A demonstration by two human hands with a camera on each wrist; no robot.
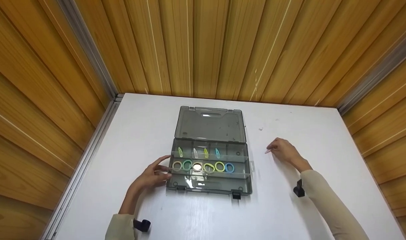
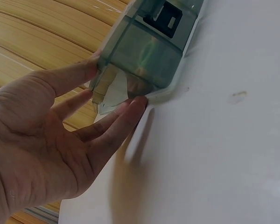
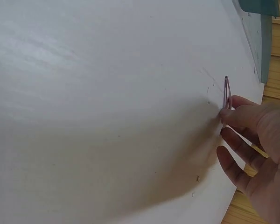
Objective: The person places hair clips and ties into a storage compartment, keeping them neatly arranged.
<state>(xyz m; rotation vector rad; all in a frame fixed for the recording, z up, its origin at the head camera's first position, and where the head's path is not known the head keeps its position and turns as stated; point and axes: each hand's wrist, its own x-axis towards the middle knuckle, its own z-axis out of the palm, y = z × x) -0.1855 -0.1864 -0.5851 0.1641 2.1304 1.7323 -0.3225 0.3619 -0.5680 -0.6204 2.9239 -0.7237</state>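
Observation:
A translucent grey-green storage box (image 1: 209, 184) lies on the table with its lid (image 1: 209, 125) folded back. Snap hair clips, green (image 1: 180, 152), white (image 1: 195, 153), yellow (image 1: 206, 153) and blue (image 1: 217, 153), sit in its rear row. Rings that look like hair ties, among them a blue ring (image 1: 229, 163), fill the middle row. My left hand (image 1: 152, 175) touches the box's left side, fingers spread and fairly straight, as the left wrist view also shows. Off to the box's right, my right hand (image 1: 284, 151) pinches a pink hair clip (image 3: 226, 91) between thumb and fingertip, just above the table.
The white table (image 1: 203, 216) runs up to wood-panelled walls (image 1: 206, 50) at the back and sides. A black latch (image 1: 236, 195) juts from the box's front edge. Small marks (image 1: 260, 129) dot the tabletop behind my right hand.

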